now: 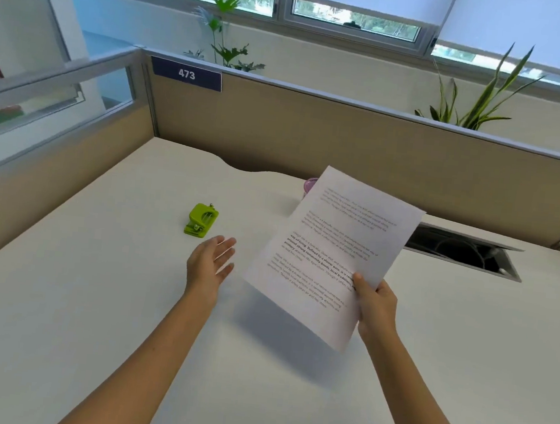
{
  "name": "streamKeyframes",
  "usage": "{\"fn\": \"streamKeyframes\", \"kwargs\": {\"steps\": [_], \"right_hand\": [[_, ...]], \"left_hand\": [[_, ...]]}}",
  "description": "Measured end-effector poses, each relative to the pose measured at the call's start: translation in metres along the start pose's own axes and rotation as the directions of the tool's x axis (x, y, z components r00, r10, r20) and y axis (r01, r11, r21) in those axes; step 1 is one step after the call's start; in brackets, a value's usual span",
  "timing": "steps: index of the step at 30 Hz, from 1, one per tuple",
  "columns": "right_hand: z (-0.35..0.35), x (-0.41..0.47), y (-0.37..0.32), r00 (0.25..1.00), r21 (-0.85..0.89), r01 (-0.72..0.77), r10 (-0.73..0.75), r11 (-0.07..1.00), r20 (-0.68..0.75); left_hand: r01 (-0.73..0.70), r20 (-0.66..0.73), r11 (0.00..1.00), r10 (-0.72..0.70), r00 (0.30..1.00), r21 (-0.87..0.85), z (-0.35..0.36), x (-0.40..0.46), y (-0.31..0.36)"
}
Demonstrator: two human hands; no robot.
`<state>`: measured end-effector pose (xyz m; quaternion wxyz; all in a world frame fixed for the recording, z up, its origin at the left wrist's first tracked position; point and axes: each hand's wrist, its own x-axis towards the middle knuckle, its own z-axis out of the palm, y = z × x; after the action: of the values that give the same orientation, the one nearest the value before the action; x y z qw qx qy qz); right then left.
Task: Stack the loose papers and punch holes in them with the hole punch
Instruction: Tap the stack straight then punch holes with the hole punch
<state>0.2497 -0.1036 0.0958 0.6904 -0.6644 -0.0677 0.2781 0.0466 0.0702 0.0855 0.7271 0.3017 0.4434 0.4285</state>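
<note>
right hand [376,303] grip clamped on papers [333,251] above desk [92,296]; left hand [210,261] grip apart, near green hole punch [201,220]

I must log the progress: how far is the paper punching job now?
Done: the papers seem gathered, lifted off the desk in the right hand. In hand: the open left hand hovers beside them. Left: punching; the green hole punch sits untouched.
</note>
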Motion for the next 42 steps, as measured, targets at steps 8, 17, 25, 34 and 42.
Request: {"fn": "streamKeyframes", "kwargs": {"steps": [8,17,25,34,42], "right_hand": [[0.025,0.002,0.052,0.989,-0.159,-0.127,0.137,0.979,0.053],[0.079,-0.001,0.071,0.993,-0.295,-0.059,0.087,0.954,0.083],[0.094,-0.017,0.073,0.999,-0.391,0.018,-0.003,0.920,0.040],[0.095,-0.021,0.077,0.999,-0.363,0.019,-0.032,0.932,-0.030],[0.084,-0.030,0.081,1.000,-0.378,-0.016,0.019,0.926,0.002]], "left_hand": [[-0.115,-0.133,0.781,0.246,0.960,0.614,-0.052,0.089,0.031],[-0.153,0.138,0.416,0.067,0.988,0.896,-0.053,0.161,0.065],[-0.183,0.194,0.283,-0.012,0.981,0.942,-0.038,0.191,0.084],[-0.254,0.266,0.259,-0.012,0.964,0.932,-0.052,0.183,0.079],[-0.267,0.293,0.333,-0.031,0.956,0.905,-0.078,0.145,0.054]]}}
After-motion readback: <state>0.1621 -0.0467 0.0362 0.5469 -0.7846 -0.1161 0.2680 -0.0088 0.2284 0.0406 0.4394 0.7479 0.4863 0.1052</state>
